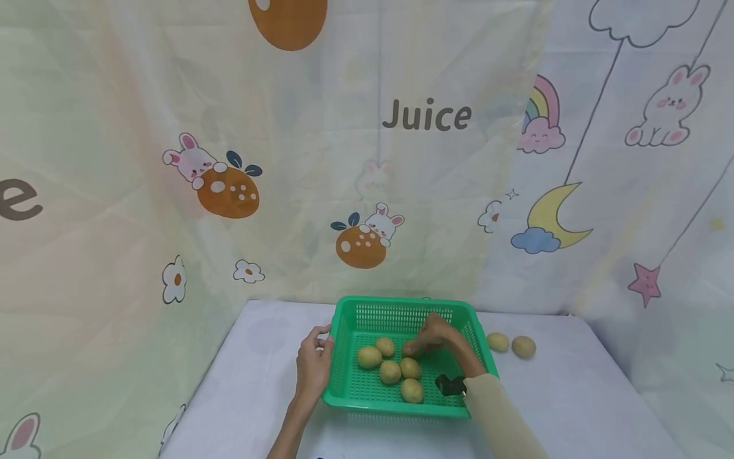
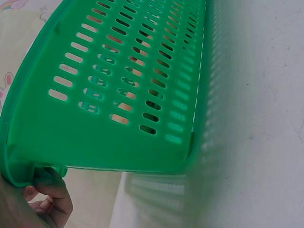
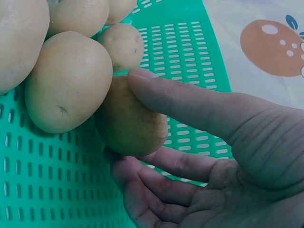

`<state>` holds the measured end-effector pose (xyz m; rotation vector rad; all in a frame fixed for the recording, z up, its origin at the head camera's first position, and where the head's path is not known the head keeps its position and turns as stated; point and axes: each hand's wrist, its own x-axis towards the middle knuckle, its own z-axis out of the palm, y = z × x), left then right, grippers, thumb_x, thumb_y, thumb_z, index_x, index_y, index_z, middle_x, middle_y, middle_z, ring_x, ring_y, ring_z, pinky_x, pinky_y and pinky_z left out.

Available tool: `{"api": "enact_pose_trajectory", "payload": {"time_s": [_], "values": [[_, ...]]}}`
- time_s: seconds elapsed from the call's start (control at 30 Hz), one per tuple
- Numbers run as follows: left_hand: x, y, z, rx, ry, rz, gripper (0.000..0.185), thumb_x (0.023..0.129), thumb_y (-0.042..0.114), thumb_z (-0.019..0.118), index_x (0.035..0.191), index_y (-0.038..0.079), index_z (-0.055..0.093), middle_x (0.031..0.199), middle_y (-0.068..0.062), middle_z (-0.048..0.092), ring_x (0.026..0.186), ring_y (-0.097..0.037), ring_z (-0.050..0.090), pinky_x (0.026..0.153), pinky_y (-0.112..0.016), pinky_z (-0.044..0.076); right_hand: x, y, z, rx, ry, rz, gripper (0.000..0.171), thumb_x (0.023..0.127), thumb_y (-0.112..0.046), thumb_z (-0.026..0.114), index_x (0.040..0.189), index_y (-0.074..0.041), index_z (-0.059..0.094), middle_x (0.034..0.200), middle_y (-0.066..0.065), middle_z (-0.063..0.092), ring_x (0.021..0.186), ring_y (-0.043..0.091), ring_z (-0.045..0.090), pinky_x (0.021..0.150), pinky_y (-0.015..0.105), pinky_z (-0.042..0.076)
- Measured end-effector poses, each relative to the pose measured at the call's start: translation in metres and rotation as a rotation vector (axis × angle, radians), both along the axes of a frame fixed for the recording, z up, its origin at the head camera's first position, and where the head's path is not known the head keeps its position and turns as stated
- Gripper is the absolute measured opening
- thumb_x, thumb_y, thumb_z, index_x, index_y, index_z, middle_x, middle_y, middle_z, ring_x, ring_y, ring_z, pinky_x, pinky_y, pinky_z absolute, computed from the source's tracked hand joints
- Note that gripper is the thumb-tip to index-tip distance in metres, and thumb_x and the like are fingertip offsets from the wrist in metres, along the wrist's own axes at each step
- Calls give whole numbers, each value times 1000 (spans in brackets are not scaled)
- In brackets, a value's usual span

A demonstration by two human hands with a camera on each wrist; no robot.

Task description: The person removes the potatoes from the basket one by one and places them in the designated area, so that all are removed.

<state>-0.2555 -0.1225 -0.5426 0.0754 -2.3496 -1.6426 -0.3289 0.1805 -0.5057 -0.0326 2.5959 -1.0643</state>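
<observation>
Right now the right hand [image 3: 199,156] sits inside the green basket [image 1: 401,408], thumb and curled fingers around a potato [image 3: 130,121] resting beside the other potatoes [image 1: 390,370] on the basket floor. The left hand [image 1: 314,363] grips the basket's left rim, steadying it. To my mind, a gentle set-down beside the pile, fingers easing off only once it rests, would stop it rolling. Two more potatoes [image 1: 510,344] lie just right of the basket. Behind the basket, the curtain [image 1: 172,127] reads "Juice" [image 1: 427,116].
</observation>
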Motion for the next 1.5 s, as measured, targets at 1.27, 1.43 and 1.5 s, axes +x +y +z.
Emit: {"api": "enact_pose_trajectory", "payload": {"time_s": [1.27, 1.43, 1.5], "values": [[-1, -1, -4, -12, -8, 0, 31, 111, 12, 60, 140, 5, 69, 96, -14, 74, 65, -15, 68, 59, -26, 52, 0, 25, 31, -578, 126, 143, 57, 77, 6, 93, 130, 11, 73, 119, 14, 82, 97, 15, 78, 86, 31, 64], [-1, -1, -4, -14, -13, 1, 31, 111, 12, 60, 140, 4, 69, 96, -15, 74, 64, -15, 67, 59, -25, 52, 2, 27, 38, -589, 133, 145, 57, 78, 6, 93, 131, 12, 71, 118, 14, 81, 97, 15, 78, 85, 31, 64], [-1, -1, -4, -18, -9, 3, 31, 111, 12, 60, 140, 4, 69, 96, -15, 75, 64, -15, 67, 58, -26, 52, 2, 28, 41, -587, 134, 133, 57, 78, 6, 93, 130, 11, 72, 117, 13, 81, 95, 15, 78, 85, 31, 64]]}}
